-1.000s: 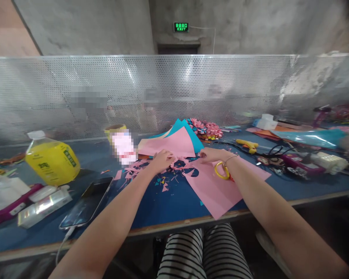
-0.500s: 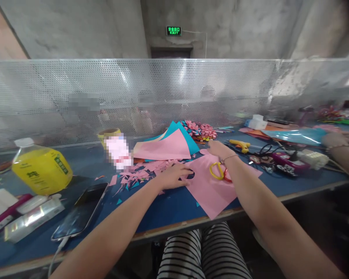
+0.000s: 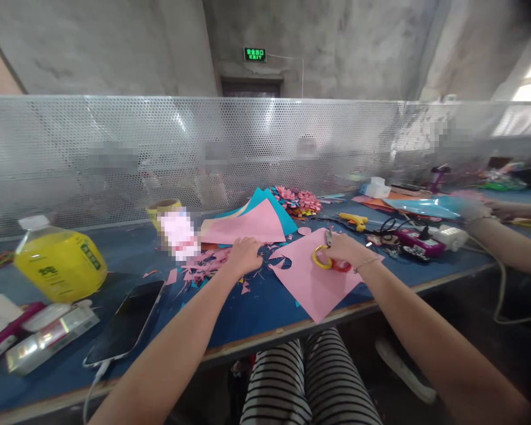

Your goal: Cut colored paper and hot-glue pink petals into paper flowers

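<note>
My right hand (image 3: 346, 248) is closed around a pair of scissors (image 3: 322, 260) with a yellow and a red handle loop. The scissors lie over a pink paper sheet (image 3: 321, 289), whose left corner has a rounded notch cut into it. Left of that sheet, my left hand (image 3: 246, 255) rests on the pile of pink paper scraps (image 3: 206, 265), its fingers bent downward and their tips hidden. A small rounded pink piece (image 3: 304, 231) lies just beyond the sheet. Stacked pink and blue sheets (image 3: 252, 223) lie behind my left hand.
Pink paper flowers (image 3: 303, 200) are heaped at the back. Left are a yellow-liquid bottle (image 3: 62, 260), a phone (image 3: 126, 324) on a cable and a tape roll (image 3: 163, 206). Right are a yellow glue gun (image 3: 354, 221), a purple device (image 3: 418, 241) and a co-worker's arm (image 3: 500, 236).
My left hand has moved left, off the notched sheet's edge and onto the scraps. My right hand has drawn back toward me and gripped the scissors, which were lying on the sheet.
</note>
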Available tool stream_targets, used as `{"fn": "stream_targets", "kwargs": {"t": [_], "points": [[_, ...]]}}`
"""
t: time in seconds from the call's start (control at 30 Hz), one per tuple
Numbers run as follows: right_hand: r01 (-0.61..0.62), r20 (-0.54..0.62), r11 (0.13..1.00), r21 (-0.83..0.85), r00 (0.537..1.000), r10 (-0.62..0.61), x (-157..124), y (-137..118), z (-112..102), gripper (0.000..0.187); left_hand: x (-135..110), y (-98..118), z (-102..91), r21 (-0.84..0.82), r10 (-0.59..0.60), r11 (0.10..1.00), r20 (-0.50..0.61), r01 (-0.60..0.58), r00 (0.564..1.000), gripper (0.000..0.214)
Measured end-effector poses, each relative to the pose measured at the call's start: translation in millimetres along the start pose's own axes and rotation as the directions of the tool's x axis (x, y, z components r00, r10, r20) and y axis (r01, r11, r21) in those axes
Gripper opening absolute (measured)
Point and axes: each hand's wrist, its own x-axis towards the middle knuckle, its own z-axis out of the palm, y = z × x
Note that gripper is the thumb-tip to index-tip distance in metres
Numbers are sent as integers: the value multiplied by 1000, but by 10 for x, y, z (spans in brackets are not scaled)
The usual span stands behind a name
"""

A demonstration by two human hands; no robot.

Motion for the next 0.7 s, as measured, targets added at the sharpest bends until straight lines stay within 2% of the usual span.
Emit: {"fn": "stream_targets", "kwargs": {"t": [0.1, 0.2, 0.27, 0.37, 0.5, 0.6, 0.7], "points": [[-10, 21, 1000, 24, 1000, 9, -40, -69, 1, 51, 53, 122, 40, -177, 44, 984, 83, -28, 996, 45], [-35, 98, 999, 27, 995, 32, -38, -51, -45, 37, 80, 274, 57, -236, 52, 972, 144, -17, 988, 44], [-39, 148, 999, 22, 988, 35, -24, 15, -74, 28, 82, 350, 51, -261, 57, 965, 128, -21, 990, 40], [-65, 117, 997, 36, 991, 60, -33, 137, -71, 41, 89, 413, 46, -394, -7, 918, 71, 34, 997, 33], [-196, -30, 975, 107, 979, 200, -130, 210, 36, 57, 149, 434, 101, -693, -128, 715, 4, 95, 992, 31], [-210, -121, 960, 182, 965, 234, -214, 220, 149, 50, 216, 427, 161, -845, -155, 530, -14, 72, 988, 30], [-176, -236, 951, 253, 943, 237, -259, 259, 238, 38, 266, 408, 190, -910, -216, 384, 75, 155, 974, 35]]}}
